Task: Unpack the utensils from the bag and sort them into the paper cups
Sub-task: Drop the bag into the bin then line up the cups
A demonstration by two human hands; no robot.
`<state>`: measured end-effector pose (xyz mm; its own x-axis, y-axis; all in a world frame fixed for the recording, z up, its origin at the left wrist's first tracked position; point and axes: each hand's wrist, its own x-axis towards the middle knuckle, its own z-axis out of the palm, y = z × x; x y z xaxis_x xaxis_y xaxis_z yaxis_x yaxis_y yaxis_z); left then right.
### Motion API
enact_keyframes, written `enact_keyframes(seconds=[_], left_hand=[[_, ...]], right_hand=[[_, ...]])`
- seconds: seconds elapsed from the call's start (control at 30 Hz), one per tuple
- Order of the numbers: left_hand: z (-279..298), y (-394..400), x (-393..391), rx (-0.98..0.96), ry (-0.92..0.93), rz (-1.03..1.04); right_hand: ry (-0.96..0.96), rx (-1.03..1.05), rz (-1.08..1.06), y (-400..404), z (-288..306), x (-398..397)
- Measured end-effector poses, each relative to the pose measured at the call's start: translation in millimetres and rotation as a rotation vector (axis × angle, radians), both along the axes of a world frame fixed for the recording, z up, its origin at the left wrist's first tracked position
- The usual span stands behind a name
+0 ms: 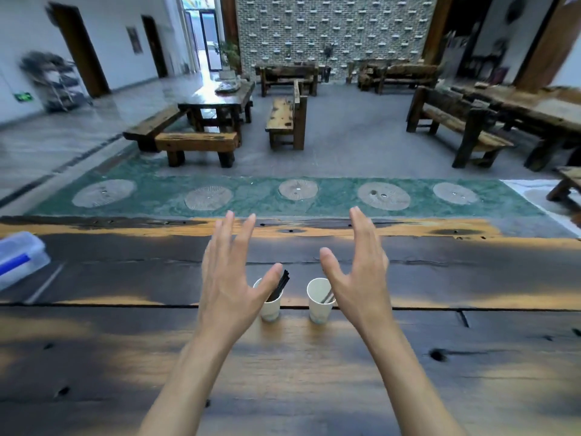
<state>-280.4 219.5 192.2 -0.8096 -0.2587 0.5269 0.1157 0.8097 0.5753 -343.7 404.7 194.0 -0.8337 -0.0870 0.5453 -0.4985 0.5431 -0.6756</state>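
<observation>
Two white paper cups stand side by side on the dark wooden table (314, 372). The left cup (271, 309) holds several black utensils (280, 287) that lean to the right. Inside the right cup (319, 302), thin metallic utensils (328, 297) rest against its right wall. My left hand (229, 272) is raised above the table just left of the left cup, fingers spread, holding nothing. Palm turned inward, my right hand (358, 272) hovers just right of the right cup and is empty too. I see no bag.
A clear plastic box with a blue clip (19, 262) lies at the table's left edge. Beyond the table's far edge are a green floor strip with round stones (298, 190) and wooden benches and tables (201, 143).
</observation>
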Motion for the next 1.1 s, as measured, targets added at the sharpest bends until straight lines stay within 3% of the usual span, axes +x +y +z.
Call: enact_keyframes(seconds=[0.23,0.43,1.1], left_hand=[[110.9,20.7,48.0,-0.180,0.193,0.024],[165.9,29.1,82.6,-0.218,0.315,0.035],[199.9,39.1,129.1,-0.274,0.371,0.047]], right_hand=[[0.244,0.102,0.009,8.2,98.9,45.2],[0.357,0.108,-0.004,17.5,157.4,77.9],[0.416,0.056,0.054,23.3,195.7,122.7]])
